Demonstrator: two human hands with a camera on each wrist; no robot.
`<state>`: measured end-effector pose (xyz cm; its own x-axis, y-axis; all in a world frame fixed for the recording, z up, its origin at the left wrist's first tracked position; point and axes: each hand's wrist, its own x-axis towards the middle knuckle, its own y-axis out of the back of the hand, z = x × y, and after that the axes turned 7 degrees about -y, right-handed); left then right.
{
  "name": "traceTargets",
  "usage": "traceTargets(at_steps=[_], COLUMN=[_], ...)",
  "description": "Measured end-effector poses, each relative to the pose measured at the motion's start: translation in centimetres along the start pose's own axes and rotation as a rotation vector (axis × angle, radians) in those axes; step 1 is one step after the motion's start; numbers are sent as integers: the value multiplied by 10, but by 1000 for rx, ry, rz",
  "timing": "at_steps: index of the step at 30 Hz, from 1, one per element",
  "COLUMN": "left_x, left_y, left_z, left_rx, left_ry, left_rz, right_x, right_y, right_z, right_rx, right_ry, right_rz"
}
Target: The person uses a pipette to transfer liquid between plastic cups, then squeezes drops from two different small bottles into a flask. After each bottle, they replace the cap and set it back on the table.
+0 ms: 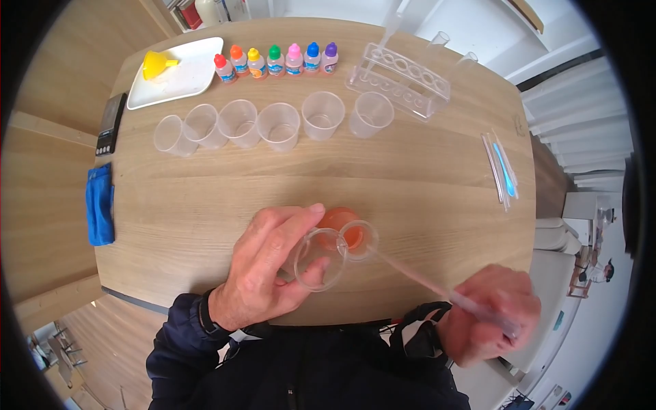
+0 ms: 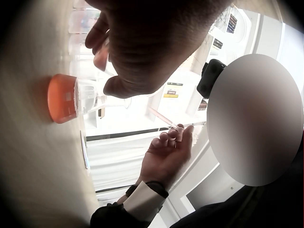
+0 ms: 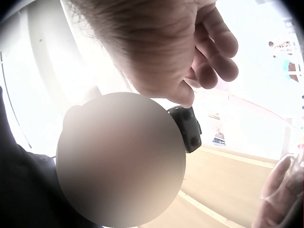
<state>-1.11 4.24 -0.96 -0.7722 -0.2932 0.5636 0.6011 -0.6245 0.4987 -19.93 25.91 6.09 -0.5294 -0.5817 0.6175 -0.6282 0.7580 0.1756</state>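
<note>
A conical flask (image 1: 335, 220) with orange liquid stands on the table in front of the person, its clear neck and round mouth facing up towards the head camera. Beside it, my left hand (image 1: 253, 266) grips a clear plastic cup (image 1: 320, 263) between fingers and thumb, the rim close by the flask's mouth. My right hand (image 1: 502, 294) holds a pinkish, translucent pipette (image 1: 482, 312), blurred, its thin stem pointing at the flask. In the left wrist view the flask (image 2: 61, 99) shows from the side, and the pipette (image 2: 161, 116) sits between right thumb and fingers.
Several clear cups (image 1: 279, 126) stand in a row behind the flask. Further back are small dropper bottles (image 1: 275, 61), a white tray (image 1: 198, 55) with a yellow funnel (image 1: 156, 65), and a test tube rack (image 1: 403, 78). A blue spoon (image 1: 504, 174) lies right; a scale (image 1: 109, 126) and blue cloth (image 1: 100, 205) left.
</note>
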Motion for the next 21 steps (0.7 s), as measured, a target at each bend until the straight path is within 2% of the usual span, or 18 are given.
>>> traceTargets(at_steps=[4,7,12,14,17,19,21], left_x=[0,1,0,-1,-1,-1,-1], left_y=[0,1,0,0,1,1,1], left_z=[0,1,-1,-1,-2,-1,0], left_rx=[0,-2,-3,-5,-5,-6,-9], left_ry=[1,5,-2,-5,-7,-9,0], left_rz=[0,-5,-4,-3,-1,-8,-6], right_x=[-2,-2,0,-1,2,1,-3], right_y=[-10,-26,-30,-32,-29,-27,-31], right_z=[7,12,13,8,-3,-4,-3], right_rx=[-98,-90,-163,-104,95,136,57], right_ry=[-53,-41,0,-44,-64,-74,-83], right_rz=[13,81,64,206,319,240,75])
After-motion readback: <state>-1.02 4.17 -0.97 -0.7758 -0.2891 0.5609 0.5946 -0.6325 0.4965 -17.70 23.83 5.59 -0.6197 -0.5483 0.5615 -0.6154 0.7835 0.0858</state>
